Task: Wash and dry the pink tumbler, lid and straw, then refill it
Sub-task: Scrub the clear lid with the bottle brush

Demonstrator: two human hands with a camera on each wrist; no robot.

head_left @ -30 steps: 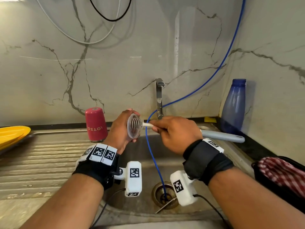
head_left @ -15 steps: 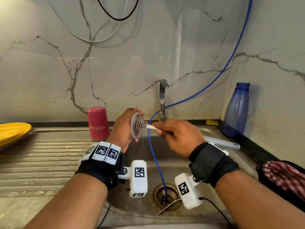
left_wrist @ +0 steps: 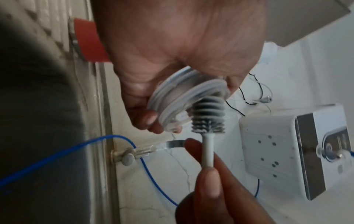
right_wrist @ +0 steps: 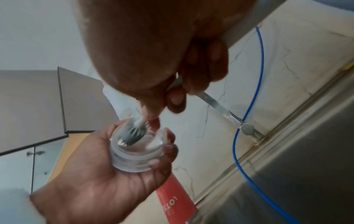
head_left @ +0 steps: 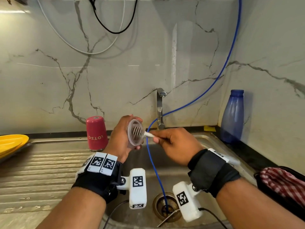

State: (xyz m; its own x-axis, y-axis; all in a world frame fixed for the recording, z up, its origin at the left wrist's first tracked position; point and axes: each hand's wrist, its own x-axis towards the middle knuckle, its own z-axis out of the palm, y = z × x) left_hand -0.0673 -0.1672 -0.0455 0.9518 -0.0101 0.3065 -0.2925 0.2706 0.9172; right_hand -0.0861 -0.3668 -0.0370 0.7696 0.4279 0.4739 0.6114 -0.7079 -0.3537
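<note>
My left hand point(head_left: 123, 139) grips the clear round lid point(head_left: 135, 134) over the sink, its open side facing right. My right hand point(head_left: 173, 142) pinches the white handle of a grey silicone brush point(head_left: 148, 134). The brush head point(left_wrist: 208, 112) sits inside the lid point(left_wrist: 184, 100); in the right wrist view the lid point(right_wrist: 138, 153) and bristles point(right_wrist: 132, 136) show the same. The pink tumbler point(head_left: 96, 133) stands upside down on the drainboard, left of my left hand. No straw is visible.
The tap point(head_left: 160, 109) stands behind my hands with no water running. A blue hose point(head_left: 155, 167) runs down into the drain point(head_left: 165, 207). A blue bottle point(head_left: 232, 116) stands at the right, a checked cloth point(head_left: 283, 184) in a black container lower right, yellow plates point(head_left: 11, 144) far left.
The brush has shifted within the lid and the lid's open side is turned more toward the camera. Both hands stay above the sink; the view has moved slightly.
</note>
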